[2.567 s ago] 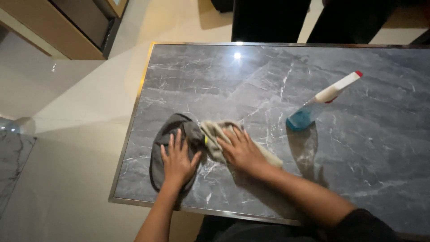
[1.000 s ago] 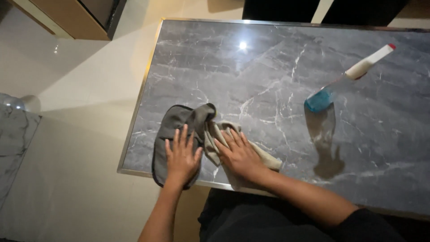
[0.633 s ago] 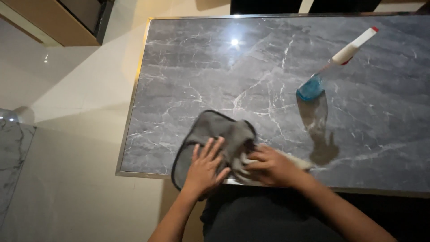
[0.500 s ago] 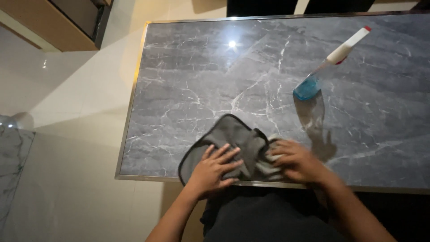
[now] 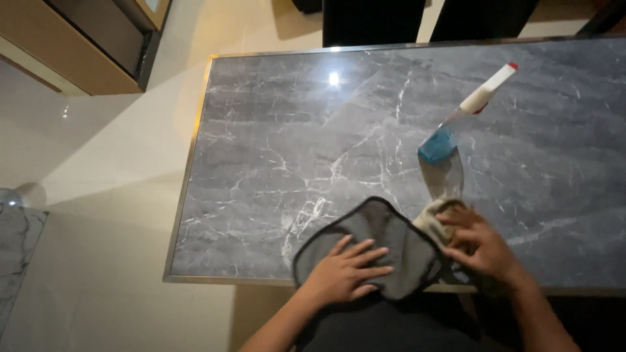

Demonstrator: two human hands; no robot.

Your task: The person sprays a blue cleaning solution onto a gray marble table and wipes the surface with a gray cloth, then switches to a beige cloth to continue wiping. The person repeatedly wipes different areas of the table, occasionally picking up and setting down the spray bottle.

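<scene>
My left hand (image 5: 345, 272) lies flat, fingers spread, on a dark grey cloth (image 5: 385, 233) with a black hem, near the front edge of the grey marble table (image 5: 293, 150). My right hand (image 5: 481, 246) is curled on a bunched beige cloth (image 5: 432, 216) right beside the grey one. A spray bottle (image 5: 460, 118) with blue liquid, a white head and a red tip stands on the table beyond my right hand.
The table has a metal rim (image 5: 189, 176) and cream floor tiles to its left. A wooden cabinet (image 5: 85, 45) stands at the top left. Dark chair backs (image 5: 372, 19) stand beyond the far edge. A second marble surface (image 5: 16, 254) shows at the left border.
Both hands have slid the two cloths to the right along the front edge. My right hand went from flat on the beige cloth to bunching it up.
</scene>
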